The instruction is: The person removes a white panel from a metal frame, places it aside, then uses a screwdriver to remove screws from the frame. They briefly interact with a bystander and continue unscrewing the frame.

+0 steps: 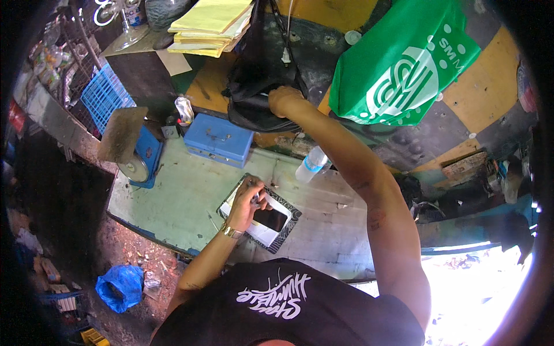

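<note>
Left on the pale worktop (173, 193): scale with blue base (151, 157), then blue metal box (217, 141); nearer, left hand (248, 202), fingers curled, grip contents unclear, cannot tell whether clamped, beside a black phone (272, 219) lying on a notebook (264, 235) with patterned edges. Farther and to the right, right hand (287, 102) at the mouth of a black bag (248, 112), fingertips hidden, grip state cannot be told. Clear bottle (311, 165) nearer; green bag (398, 72) far right.
</note>
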Demonstrator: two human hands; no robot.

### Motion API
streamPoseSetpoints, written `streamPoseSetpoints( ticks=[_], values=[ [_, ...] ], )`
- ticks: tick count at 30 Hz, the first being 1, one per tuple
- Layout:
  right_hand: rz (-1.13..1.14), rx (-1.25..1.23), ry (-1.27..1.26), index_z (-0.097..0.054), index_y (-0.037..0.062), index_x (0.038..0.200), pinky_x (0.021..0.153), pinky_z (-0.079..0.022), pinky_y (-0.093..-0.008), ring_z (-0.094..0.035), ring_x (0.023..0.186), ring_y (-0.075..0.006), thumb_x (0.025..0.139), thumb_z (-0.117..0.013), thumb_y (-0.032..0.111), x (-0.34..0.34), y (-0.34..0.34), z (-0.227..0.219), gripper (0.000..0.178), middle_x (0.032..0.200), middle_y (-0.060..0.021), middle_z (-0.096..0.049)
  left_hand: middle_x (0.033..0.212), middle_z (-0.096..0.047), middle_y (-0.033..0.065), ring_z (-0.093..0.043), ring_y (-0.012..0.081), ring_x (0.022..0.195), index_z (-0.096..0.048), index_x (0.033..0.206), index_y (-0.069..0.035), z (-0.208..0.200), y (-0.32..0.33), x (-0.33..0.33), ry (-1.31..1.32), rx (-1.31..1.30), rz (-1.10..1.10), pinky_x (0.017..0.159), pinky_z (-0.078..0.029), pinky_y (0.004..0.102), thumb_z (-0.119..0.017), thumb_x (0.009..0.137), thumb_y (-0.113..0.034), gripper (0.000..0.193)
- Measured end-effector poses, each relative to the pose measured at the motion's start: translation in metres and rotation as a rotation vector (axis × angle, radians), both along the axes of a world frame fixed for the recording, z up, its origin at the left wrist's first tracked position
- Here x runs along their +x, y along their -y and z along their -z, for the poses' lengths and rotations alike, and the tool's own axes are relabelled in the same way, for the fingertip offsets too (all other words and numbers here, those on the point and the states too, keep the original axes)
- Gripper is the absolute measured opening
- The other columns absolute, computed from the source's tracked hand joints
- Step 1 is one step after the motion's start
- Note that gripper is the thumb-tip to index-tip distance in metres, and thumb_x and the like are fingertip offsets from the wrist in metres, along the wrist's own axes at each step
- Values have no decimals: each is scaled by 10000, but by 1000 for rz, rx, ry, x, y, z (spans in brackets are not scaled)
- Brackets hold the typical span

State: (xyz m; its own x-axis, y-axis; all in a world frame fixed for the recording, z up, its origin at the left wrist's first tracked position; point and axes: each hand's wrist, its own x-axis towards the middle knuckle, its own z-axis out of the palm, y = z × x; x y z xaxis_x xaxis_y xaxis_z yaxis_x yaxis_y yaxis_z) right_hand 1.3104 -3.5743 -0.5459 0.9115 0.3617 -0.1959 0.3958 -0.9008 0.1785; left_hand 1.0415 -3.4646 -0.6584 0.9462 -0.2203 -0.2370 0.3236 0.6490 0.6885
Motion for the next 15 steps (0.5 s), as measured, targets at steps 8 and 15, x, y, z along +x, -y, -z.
streamPoseSetpoints(
  ticks=[8,15],
  values=[
    [-224,-17,79,-733,9,1110,817,-587,-410,-724,998,-308,890,-622,138,-31,17,-68,278,1106,-214,-714,765,-523,-5,-509,124,624,-600,1106,-38,-27,32,14,128,8,45,615,-485,304,-480,935,-238,290],
    [-75,1276,23,-663,8,1231,611,-486,-238,-615,669,-76,973,-627,236,-147,115,-117,346,864,-67,-708,840,-653,83,-646,256,669,-643,1035,-63,-49,51,84,603,1112,-305,597,-511,373,-666,905,-239,220]
  ],
)
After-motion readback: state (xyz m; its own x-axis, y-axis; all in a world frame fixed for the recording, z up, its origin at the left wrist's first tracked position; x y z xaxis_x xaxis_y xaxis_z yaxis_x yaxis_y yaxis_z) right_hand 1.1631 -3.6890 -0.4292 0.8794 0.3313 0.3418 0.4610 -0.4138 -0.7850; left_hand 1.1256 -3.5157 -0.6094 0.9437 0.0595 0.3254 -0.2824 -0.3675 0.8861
